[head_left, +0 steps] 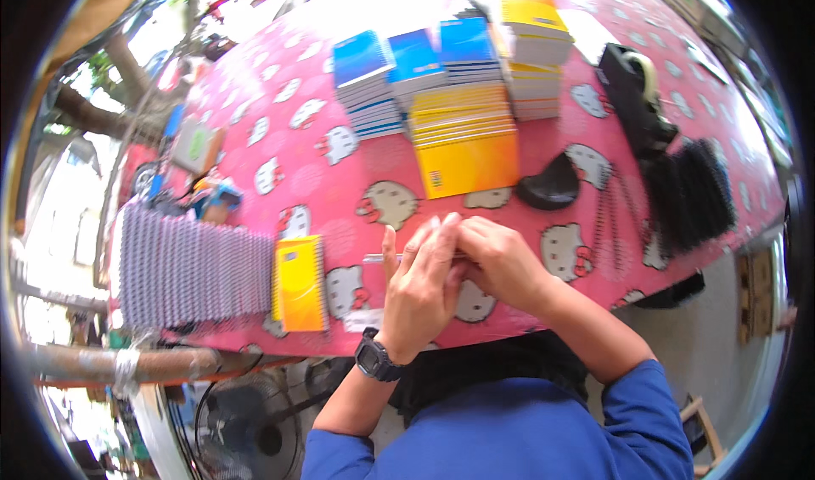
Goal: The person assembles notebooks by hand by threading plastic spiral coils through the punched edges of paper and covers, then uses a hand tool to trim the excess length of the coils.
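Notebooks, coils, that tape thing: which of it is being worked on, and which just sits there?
In hand:
left hand and right hand, pressed together over a thin flat item
yellow notebook close by
purple coils

Lying about:
notebook stacks
black coils
tape dispenser
black pouch

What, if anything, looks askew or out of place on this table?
Nothing looks spilled or damaged. The yellow notebooks lie fanned rather than squared, one yellow notebook sits apart by the row of pale spiral coils, and both hands, left hand and right hand, press a thin item too hidden to identify.
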Demonstrator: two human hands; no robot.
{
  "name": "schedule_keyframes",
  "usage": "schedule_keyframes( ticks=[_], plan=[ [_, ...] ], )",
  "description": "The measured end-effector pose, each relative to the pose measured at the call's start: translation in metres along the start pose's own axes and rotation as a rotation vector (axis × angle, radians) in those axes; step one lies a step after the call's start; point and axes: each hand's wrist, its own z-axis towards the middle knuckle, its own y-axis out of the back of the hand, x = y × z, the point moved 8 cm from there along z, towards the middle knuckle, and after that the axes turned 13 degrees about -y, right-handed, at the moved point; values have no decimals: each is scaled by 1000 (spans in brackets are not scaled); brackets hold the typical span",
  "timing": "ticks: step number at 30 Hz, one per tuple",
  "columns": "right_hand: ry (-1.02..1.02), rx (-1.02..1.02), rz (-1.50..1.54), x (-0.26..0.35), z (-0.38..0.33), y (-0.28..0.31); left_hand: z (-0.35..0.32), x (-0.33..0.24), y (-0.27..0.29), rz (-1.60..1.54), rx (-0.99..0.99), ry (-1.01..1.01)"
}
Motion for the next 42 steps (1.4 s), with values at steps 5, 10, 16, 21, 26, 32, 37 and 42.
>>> schedule_keyframes(
  ticks=[5,10,16,21,26,32,37,42],
  plan=[
    [-132,116,92,-28,-4,45,-5,3,-8,-40,-102,-55],
    [-717,-475,-512,-138,-50,173,-6,-4,-8,-42,-202,-167],
    [-858,-370,-478,-178,-64,157,0,-3,-5,-5,-228,-156],
    [-932,-272,-528,-179,-56,149,0,0,1,-52,-233,-145],
    [-855,-348,-421,-167,-51,150,0,0,-2,-95,-213,-127],
    [-471,-449,-217,-95,-33,150,1,1,-3,-131,-219,-118],
    [-333,37,223,-35,-26,63,3,4,-4,-143,-223,-82],
    [-281,-20,171,-35,-27,59,6,3,-4,-146,-227,-58]
  ],
)
